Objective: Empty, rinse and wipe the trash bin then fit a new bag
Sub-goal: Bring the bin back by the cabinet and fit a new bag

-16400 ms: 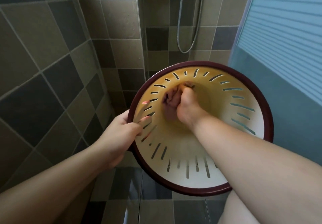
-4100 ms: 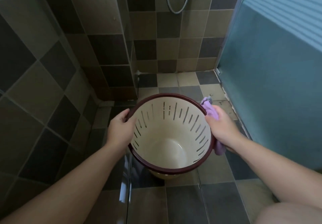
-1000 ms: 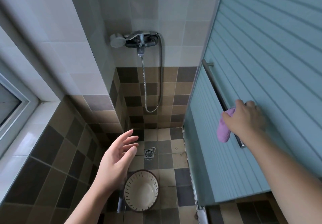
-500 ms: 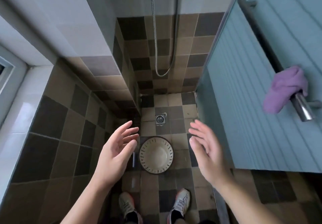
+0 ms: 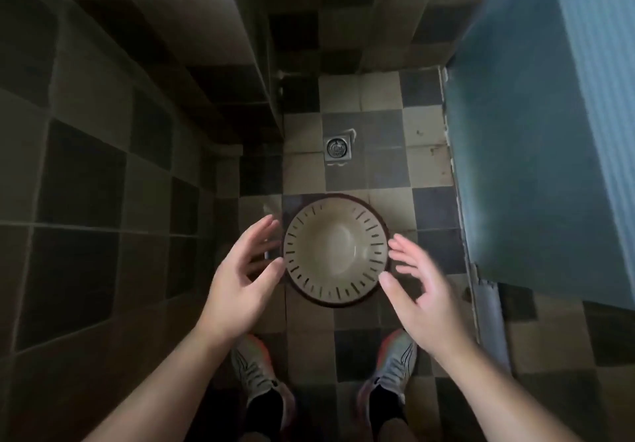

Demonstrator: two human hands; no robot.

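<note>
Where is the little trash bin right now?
In the head view the trash bin stands upright on the tiled floor, between the open left hand and right hand, below the floor drain.

The floor (image 5: 385, 94) is a checkerboard of pale beige and dark grey square tiles. A cream trash bin (image 5: 336, 250) with a dark maroon rim and slotted walls stands upright on it, mouth up and nothing inside. Beyond the bin, a small square metal drain (image 5: 337, 148) is set into the tiles. Nearer the camera, two grey sneakers with orange-red toes stand on the floor, the left shoe (image 5: 256, 371) and the right shoe (image 5: 395, 362), well apart.
</note>
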